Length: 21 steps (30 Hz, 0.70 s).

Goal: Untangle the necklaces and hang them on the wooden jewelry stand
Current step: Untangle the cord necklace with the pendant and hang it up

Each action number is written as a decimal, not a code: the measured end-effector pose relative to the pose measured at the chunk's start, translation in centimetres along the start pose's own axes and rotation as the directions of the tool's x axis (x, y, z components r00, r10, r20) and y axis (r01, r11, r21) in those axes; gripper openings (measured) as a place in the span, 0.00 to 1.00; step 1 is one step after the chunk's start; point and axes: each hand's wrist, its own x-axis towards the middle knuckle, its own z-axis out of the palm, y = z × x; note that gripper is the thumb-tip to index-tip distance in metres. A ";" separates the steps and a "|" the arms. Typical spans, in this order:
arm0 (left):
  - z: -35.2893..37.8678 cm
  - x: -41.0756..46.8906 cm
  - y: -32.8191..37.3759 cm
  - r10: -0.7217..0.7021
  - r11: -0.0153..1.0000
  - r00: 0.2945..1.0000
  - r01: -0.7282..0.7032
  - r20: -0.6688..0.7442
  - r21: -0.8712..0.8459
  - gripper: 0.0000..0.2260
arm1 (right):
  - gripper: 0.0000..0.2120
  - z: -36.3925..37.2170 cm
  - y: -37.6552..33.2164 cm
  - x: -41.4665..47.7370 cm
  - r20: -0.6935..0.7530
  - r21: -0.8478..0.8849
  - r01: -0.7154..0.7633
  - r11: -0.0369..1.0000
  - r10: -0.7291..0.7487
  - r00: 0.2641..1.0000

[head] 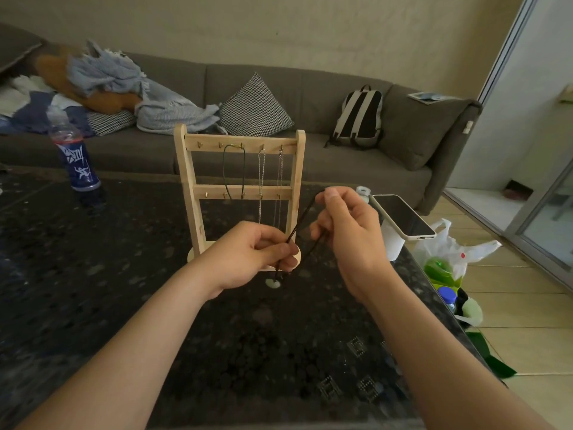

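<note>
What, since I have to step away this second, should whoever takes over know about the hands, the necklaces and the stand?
Left hand pinches the brown cord necklace low, just above its pale pendant. Right hand holds the cord's upper part; the cord runs straight between them.
The stand is on the table, behind the hands.
Done: a dark cord necklace and two silver chains hang from top-bar hooks.
Left: hang the brown cord; the two left top hooks look free.

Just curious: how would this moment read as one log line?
left hand: pinches brown cord necklace | right hand: holds same cord | wooden stand: bears hung necklaces
</note>
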 end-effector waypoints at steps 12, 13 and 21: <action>-0.5 0.6 -1.3 -0.083 0.964 0.997 0.081 -0.006 0.252 0.08 | 0.13 0.4 -0.4 -0.3 -0.003 -0.035 0.042 0.999 -0.042 0.999; -0.5 0.7 -1.3 -0.082 0.955 0.997 0.080 -0.007 0.285 0.07 | 0.13 0.5 -0.4 -0.3 0.005 -0.041 0.043 0.998 -0.043 0.999; 0.3 0.7 -0.9 0.054 0.913 0.990 0.002 -0.127 0.407 0.23 | 0.15 1.6 -0.1 -0.5 0.129 -0.096 0.010 0.995 0.002 0.992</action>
